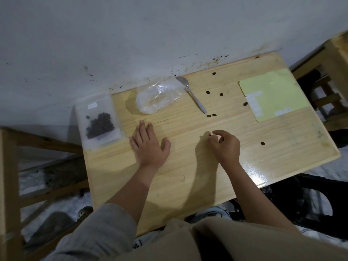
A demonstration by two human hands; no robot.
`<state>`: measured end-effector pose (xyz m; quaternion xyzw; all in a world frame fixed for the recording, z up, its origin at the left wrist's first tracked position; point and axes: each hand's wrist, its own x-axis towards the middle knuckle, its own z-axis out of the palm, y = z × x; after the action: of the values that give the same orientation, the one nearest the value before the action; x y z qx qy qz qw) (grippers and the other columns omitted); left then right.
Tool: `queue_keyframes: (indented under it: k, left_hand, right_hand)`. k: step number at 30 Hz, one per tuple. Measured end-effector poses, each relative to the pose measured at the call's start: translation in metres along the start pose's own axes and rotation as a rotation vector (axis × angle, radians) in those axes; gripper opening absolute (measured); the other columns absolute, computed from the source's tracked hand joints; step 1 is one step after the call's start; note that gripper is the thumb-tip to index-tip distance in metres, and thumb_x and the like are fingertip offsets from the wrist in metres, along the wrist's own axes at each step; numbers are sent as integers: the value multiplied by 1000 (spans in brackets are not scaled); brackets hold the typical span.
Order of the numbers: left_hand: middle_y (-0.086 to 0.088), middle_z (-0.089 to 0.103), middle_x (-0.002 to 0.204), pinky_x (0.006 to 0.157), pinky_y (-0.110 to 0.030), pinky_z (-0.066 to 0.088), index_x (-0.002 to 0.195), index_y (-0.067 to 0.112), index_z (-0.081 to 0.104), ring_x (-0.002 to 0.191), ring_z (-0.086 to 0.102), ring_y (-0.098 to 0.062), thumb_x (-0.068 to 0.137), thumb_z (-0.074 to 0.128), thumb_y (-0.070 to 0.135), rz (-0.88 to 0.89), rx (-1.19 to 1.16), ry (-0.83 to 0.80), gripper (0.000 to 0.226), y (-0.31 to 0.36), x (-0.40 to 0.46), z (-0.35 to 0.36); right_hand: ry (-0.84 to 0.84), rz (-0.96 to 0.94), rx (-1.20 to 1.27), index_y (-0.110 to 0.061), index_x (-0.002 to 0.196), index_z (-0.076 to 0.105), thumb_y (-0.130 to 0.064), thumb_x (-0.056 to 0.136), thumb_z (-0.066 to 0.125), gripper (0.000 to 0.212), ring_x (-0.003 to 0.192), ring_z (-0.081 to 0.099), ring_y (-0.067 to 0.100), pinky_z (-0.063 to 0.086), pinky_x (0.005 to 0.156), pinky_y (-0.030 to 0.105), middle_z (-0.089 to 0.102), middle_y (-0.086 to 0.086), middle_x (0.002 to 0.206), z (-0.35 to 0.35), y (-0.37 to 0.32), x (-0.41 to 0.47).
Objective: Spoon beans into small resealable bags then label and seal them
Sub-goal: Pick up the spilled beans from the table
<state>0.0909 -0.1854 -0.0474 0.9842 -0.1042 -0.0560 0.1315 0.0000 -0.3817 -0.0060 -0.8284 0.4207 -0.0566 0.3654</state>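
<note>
beans (99, 125) mostly sit in a small resealable bag (98, 120) at the far left edge of the wooden table (188, 176), with a white label (92, 105) near its top; whether its strip is pressed closed cannot be told from here. a handful of stray beans lie loose on the wood — a few (214, 94) between the spoon (191, 94) and the green label sheet (273, 94), two (211, 115) by the spoon's handle tip, one (262, 143) alone to the right of the right hand.

the left hand (150, 144) lies flat on the table, fingers straight and a little spread, holding nothing, just right of the filled bag. the right hand (226, 146) has its fingers curled, thumb and forefinger pinching what looks like a single dark bean (209, 135) just above the wood.

the step in hand seems to be gathering spilled beans. to do it well, it would help to collect them one at a time with a fingertip pinch, or sweep them together toward the table's middle first, working from the nearest outward so none roll off the edge. the crumpled clear plastic bag (160, 97) beside the spoon looks empty — it would likely be the place to drop them, opened with the free left hand so the mouth stays wide. the lone bean at the right is the easiest to overlook.
</note>
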Motion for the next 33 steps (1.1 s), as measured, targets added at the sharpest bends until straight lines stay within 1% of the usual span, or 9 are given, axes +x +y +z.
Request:
queue_keyframes:
  k: [5, 9, 13, 17, 19, 23, 26, 29, 33]
  left_hand:
    - [-15, 32, 149, 108, -61, 20, 137, 7, 39, 136, 29, -35, 78, 42, 51, 2, 6, 5, 74, 0, 0, 0]
    - [-15, 32, 149, 108, -60, 21, 137, 7, 39, 135, 30, -35, 77, 42, 51, -4, 1, 10, 74, 0, 0, 0]
    - [-14, 29, 151, 109, -60, 18, 139, 8, 37, 137, 27, -34, 79, 44, 50, -4, 4, -3, 74, 0, 0, 1]
    - [-13, 27, 152, 110, -59, 15, 139, 8, 36, 138, 24, -33, 79, 44, 50, -6, -6, -11, 74, -1, -1, 1]
    - [-13, 26, 153, 110, -59, 15, 140, 9, 35, 139, 23, -33, 80, 43, 51, 1, -8, -14, 74, -1, -1, 0]
    - [-14, 28, 151, 109, -60, 16, 139, 7, 36, 137, 26, -34, 79, 41, 52, 10, -11, -1, 75, -2, -1, 0]
    - [-14, 28, 151, 108, -60, 17, 139, 7, 36, 137, 26, -34, 80, 42, 51, 14, -7, 1, 74, -2, -1, 0]
    - [-14, 25, 153, 110, -59, 15, 141, 8, 34, 138, 24, -33, 81, 43, 52, 14, -6, -14, 74, -3, -2, 0]
    - [-13, 21, 155, 111, -58, 12, 143, 9, 30, 141, 20, -32, 84, 41, 52, 19, -13, -31, 74, -4, -3, 1]
  right_hand:
    - [-84, -44, -123, -18, 102, 73, -24, 88, 61, 19, 90, 67, 21, 45, 69, 23, 73, 3, 99, 8, 11, -1]
    - [-83, -87, -125, -10, 91, 69, -24, 87, 61, 17, 71, 60, 17, 39, 58, 23, 66, 2, 75, 5, 6, -3]
    - [-15, 35, 309, -5, 67, 48, -13, 85, 43, 21, 56, 39, 16, 34, 53, 29, 44, 4, 60, -2, 5, -14]
    - [-3, 299, 550, -24, 47, 30, -17, 76, 33, 29, 51, 21, 15, 18, 51, 27, 27, 0, 54, -8, 11, -19]
    - [-25, 323, 543, -26, 45, 26, -14, 84, 35, 41, 48, 19, 14, 19, 49, 26, 24, -3, 51, -11, 18, -24]
    - [-78, 204, 371, -16, 54, 33, -21, 96, 42, 43, 51, 29, 15, 29, 52, 31, 30, 0, 54, -16, 32, -35]
    - [-103, 159, 313, -16, 65, 54, -18, 96, 44, 33, 53, 41, 16, 39, 55, 32, 44, -2, 56, -17, 39, -39]
    - [-133, 151, 320, -15, 87, 63, -8, 95, 44, 22, 70, 56, 14, 45, 63, 28, 61, -2, 77, -17, 38, -42]
    - [-118, 318, 585, -12, 68, 61, 9, 85, 34, 39, 56, 42, 14, 35, 51, 24, 55, 3, 69, -21, 32, -44]
